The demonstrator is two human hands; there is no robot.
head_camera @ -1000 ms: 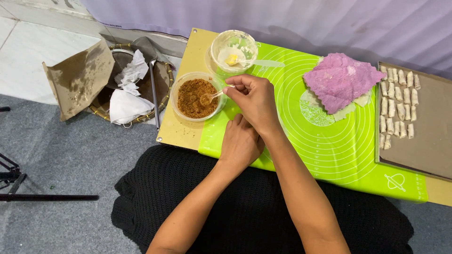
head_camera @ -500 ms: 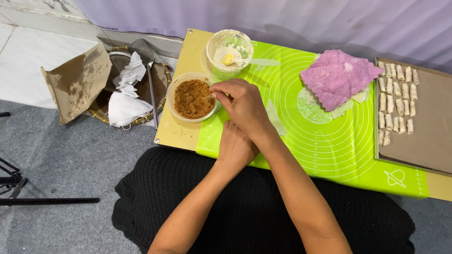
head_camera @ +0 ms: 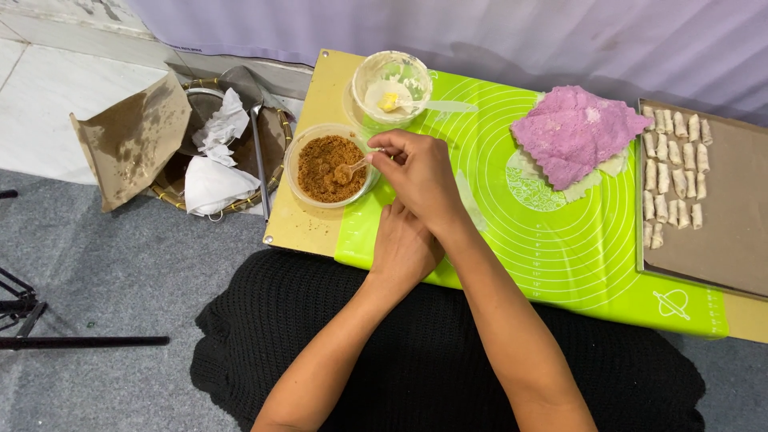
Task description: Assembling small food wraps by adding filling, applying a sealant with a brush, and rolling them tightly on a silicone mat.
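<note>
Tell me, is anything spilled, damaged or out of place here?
Nothing is spilled on the green mat. The only untidy spot is the basket beside the table, holding crumpled paper and a stained cardboard piece.

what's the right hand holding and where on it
The right hand pinches a small spoon by the end of its handle, its tip loaded in the bowl of brown crumbs. Whether the left hand holds anything cannot be told.

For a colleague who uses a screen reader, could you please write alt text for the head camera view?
The right hand dips a small spoon into a bowl of brown crumbly filling, with the left hand resting on a green mat. Purple dough lies on the mat beside a tray of small rolls.
</note>
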